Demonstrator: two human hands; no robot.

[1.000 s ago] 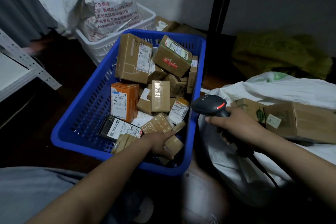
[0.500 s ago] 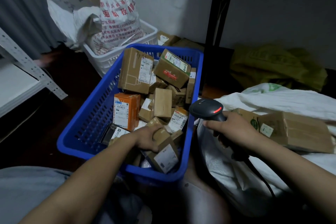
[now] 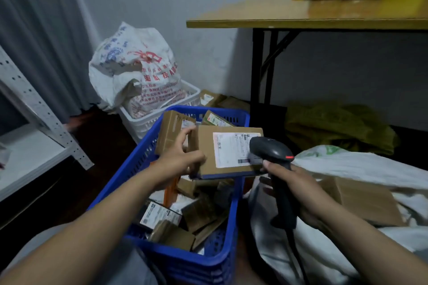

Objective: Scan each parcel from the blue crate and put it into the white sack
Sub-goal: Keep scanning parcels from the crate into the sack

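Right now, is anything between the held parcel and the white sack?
Yes: the scanner in the right hand sits at the parcel's right edge, toward the white sack. The left hand holds the parcel above the blue crate's rim, so that wall is no obstacle.

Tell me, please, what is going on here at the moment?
A person is scanning parcels. The left hand holds a cardboard parcel above the blue crate, with its shipping label facing up. The right hand grips a black barcode scanner, whose head is right at the label. More parcels lie in the crate, and the white sack on the right already holds a cardboard box.
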